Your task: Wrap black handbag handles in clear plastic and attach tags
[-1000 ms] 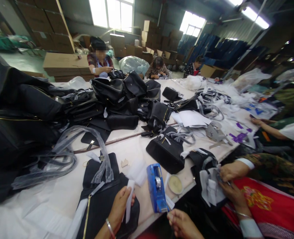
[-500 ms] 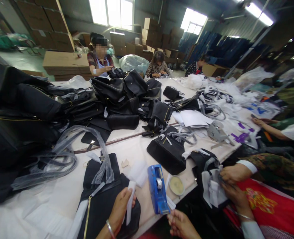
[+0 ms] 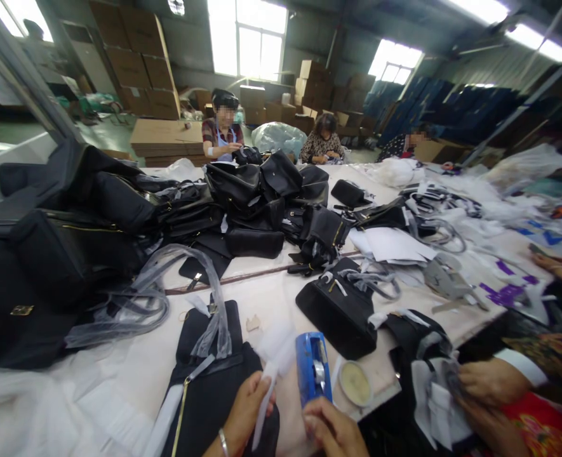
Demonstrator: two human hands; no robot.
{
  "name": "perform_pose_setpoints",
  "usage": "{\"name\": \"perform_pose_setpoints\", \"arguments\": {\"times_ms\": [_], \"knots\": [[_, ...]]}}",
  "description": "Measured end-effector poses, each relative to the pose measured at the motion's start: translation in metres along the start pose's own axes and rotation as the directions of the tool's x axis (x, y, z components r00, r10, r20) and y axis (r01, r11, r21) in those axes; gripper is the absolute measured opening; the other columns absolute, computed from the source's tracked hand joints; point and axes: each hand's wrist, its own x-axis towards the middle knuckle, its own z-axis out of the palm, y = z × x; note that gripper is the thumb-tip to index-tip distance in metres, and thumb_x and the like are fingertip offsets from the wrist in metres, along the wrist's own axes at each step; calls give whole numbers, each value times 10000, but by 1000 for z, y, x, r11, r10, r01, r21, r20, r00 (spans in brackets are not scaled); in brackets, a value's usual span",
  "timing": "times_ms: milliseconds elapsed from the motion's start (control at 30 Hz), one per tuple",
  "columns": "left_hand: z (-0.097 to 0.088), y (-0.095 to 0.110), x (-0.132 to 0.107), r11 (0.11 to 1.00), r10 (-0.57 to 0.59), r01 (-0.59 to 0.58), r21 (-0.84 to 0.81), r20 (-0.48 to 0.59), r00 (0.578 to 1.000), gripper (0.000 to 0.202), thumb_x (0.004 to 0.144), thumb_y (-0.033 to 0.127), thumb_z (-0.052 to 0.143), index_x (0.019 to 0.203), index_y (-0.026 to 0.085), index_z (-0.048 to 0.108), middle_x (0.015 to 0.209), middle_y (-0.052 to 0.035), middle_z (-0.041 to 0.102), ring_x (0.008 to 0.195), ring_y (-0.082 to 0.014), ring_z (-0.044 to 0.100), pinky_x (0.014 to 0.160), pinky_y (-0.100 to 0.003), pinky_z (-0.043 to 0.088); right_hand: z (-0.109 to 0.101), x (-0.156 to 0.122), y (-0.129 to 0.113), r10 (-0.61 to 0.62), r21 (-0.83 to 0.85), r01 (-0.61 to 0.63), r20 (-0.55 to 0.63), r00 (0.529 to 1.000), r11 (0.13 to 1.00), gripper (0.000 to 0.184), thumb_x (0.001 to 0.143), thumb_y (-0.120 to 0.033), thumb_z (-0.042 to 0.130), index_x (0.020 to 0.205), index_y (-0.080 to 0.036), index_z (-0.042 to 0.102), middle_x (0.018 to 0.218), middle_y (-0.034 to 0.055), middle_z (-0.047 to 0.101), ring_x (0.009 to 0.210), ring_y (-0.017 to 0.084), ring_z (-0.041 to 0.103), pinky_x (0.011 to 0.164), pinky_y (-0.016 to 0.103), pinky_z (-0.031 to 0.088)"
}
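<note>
My left hand (image 3: 247,406) pinches a narrow white strip (image 3: 266,403) between thumb and fingers, above a black bag (image 3: 218,397) with a gold zipper. The bag lies flat at the table's near side, with clear plastic film (image 3: 214,333) wrapped around its strap. My right hand (image 3: 335,426) is closed in a pinch in front of a blue tape dispenser (image 3: 304,362), hiding its near end. Whatever is between those fingertips is too small to make out. A round tin (image 3: 355,383) with a pale yellowish surface stands just right of the dispenser.
Black bags (image 3: 242,184) are heaped across the table's middle and left. White sheets (image 3: 392,244) and a grey tape gun (image 3: 447,279) lie to the right. A co-worker's hands (image 3: 495,381) handle another wrapped bag close on my right. More people sit across the table.
My right hand has moved from the dispenser's near tip toward the left, closer to my left hand. The white strip has tilted slightly. The view has shifted left and up.
</note>
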Motion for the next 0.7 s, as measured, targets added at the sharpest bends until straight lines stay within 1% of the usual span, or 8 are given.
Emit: {"name": "perform_pose_setpoints", "arguments": {"times_ms": [67,167,300,433,500,567,633,700], "knots": [[2,0,1,1000,6,-7,24,16,1000,449,747,597,619,743,149,583,594,24,564,460,-84,478,467,-205,342,2,24,-27,-125,-45,123,-47,991,991,282,930,-392,410,889,-224,633,804,16,625,705,162,570,663,237,434],[4,-1,-1,997,37,-39,68,26,999,466,752,613,599,789,148,601,599,28,553,474,-95,483,482,-216,360,9,55,-41,-266,-150,261,-12,964,954,249,937,-281,405,896,-217,642,878,34,646,828,180,601,753,260,440],[5,3,-6,977,119,-124,173,38,992,450,813,584,543,886,146,619,634,3,583,531,-128,522,512,-232,380,15,71,-41,-305,-386,312,83,949,868,221,919,-191,422,909,-230,640,861,28,642,820,182,611,729,270,437],[3,11,-11,967,142,-151,206,59,988,443,839,582,505,836,155,625,631,-6,590,527,-128,513,507,-230,369,16,71,-45,-309,-531,311,96,946,788,209,899,-155,440,934,-257,619,868,27,647,819,198,615,702,280,423],[1,12,-10,974,122,-135,181,81,989,455,829,595,510,813,155,627,620,-6,588,517,-123,507,496,-224,362,15,75,-44,-282,-502,278,70,957,819,248,882,-158,464,1084,-259,569,875,36,660,812,212,629,694,291,430],[-3,11,-8,987,88,-100,124,101,991,459,803,602,548,832,152,630,605,-1,584,498,-113,496,477,-212,345,13,80,-38,-228,-430,220,33,973,876,368,856,-190,514,1218,-242,475,830,33,664,778,226,640,676,303,440],[-6,11,-5,999,25,-28,22,120,992,467,764,606,601,850,148,627,589,4,580,465,-95,472,455,-200,319,15,86,-28,-178,-315,168,-4,984,934,413,830,-243,561,1227,-238,444,795,16,656,736,225,639,666,310,451],[-9,13,-1,991,-34,54,-123,160,987,473,743,602,632,859,143,623,580,5,574,439,-80,446,443,-195,306,23,90,-16,-153,-150,146,-36,988,978,352,855,-326,540,1187,-247,459,832,15,647,730,213,630,673,312,466]]}}
